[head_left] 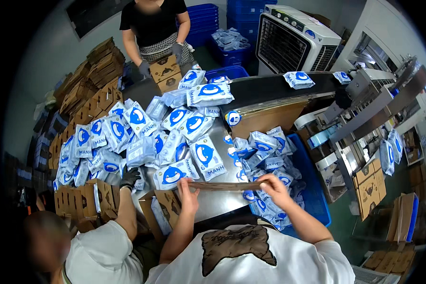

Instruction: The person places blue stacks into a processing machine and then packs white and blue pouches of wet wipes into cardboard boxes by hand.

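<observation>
Between my two hands is a flat brown cardboard carton (227, 186), seen nearly edge-on above the steel table (213, 201). My left hand (189, 195) grips its left end, and my right hand (275, 190) pinches the right end. Just beyond my left hand lies a white-and-blue soft pack (176, 175), with another pack (208, 157) to its right. These belong to a large heap of similar packs (142, 123) spread over the left of the table. Below my right hand, a blue crate (318, 199) holds many more packs.
A co-worker's gloved hand (130, 178) reaches into the heap at left, near upright open cartons (83, 201). Across the table another person holds a carton (164, 71). A black conveyor belt (260, 90) carries packs (298, 80) at the back right. Folded cartons (92, 104) are stacked far left.
</observation>
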`<state>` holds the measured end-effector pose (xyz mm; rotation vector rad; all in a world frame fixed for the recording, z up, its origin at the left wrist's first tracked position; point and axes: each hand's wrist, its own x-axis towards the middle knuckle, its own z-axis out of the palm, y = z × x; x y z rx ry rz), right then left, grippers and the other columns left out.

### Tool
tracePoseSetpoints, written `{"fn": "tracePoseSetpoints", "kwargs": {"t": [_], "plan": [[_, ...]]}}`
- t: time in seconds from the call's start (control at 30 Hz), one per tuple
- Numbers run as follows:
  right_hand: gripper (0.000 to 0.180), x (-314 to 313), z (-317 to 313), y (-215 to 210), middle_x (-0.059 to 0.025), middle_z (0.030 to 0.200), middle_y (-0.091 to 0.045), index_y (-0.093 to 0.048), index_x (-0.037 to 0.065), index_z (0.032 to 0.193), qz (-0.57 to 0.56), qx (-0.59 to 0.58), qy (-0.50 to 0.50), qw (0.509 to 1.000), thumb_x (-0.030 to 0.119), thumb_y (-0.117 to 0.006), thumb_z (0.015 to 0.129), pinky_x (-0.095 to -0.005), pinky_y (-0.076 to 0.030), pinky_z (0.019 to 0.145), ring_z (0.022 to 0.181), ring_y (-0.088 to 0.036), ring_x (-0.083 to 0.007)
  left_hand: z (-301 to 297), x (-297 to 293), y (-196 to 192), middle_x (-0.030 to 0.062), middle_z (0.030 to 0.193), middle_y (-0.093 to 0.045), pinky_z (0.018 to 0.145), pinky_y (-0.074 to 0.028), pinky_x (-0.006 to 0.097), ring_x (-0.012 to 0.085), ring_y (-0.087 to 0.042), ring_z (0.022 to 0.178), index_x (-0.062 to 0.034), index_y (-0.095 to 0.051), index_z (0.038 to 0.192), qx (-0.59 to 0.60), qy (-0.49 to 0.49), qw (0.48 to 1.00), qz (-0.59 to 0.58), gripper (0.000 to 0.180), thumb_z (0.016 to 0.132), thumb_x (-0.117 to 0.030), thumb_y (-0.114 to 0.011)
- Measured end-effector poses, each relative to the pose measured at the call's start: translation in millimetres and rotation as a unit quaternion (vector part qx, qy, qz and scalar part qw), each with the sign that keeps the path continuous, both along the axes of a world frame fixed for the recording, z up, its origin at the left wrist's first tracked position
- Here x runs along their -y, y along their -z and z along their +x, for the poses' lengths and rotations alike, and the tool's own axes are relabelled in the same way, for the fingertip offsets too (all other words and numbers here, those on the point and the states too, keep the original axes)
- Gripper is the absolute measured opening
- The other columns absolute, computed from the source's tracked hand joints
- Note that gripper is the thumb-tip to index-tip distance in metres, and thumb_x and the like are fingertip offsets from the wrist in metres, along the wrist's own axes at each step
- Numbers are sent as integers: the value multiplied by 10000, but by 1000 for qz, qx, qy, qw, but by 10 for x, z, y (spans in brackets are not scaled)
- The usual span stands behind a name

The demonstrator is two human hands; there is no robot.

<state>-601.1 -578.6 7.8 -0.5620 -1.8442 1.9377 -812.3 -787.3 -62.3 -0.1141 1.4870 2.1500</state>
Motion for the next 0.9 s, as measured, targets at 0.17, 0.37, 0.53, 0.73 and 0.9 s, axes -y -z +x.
{"fn": "tracePoseSetpoints", "kwargs": {"t": [0.17, 0.37, 0.53, 0.73, 0.9], "plan": [[97, 311, -310, 538, -10, 881, -618, -647, 38, 935, -71, 74, -55, 993, 71, -622, 846, -215, -426, 741, 807, -545, -77, 151, 375, 314, 88, 1128, -441, 938, -329, 375, 197, -418, 1042, -83, -387, 1065, -239, -41, 945, -220, 460, 769, -187, -724], [94, 302, -563, 567, 12, 809, -607, -658, 42, 920, -99, 62, 47, 992, 64, -631, 832, -211, -420, 702, 748, -519, -57, 307, 417, -223, 99, 1216, -397, 976, -355, 372, 226, -430, 1121, -44, -288, 1249, -67, 91, 989, -90, 680, 737, -78, -734], [197, 508, -823, 556, -11, 906, -589, -589, 38, 1061, -35, 29, -66, 997, 141, -585, 894, -251, -436, 779, 850, -536, -92, 694, 366, -49, 207, 1419, -246, 1060, -245, 426, 312, -288, 1301, -20, 55, 1432, -280, 183, 930, -151, 1137, 693, -189, -792], [454, 380, -1029, 609, -138, 1097, -473, -435, 8, 1144, 191, 22, 14, 981, 242, -659, 826, -349, -369, 876, 1016, -459, -248, 446, 818, -74, 149, 1403, -368, 1049, -256, 480, 393, -273, 1318, -46, -417, 1326, -600, 280, 677, -322, 857, 645, -424, -775], [615, 371, -1112, 624, -181, 1091, -401, -396, 0, 1134, 296, 51, 92, 949, 327, -733, 737, -401, -336, 900, 1035, -406, -313, 426, 817, 43, 102, 1302, -509, 1025, -255, 510, 411, -278, 1304, -46, -569, 1202, -554, 361, 721, -206, 693, 782, -597, -562]]}}
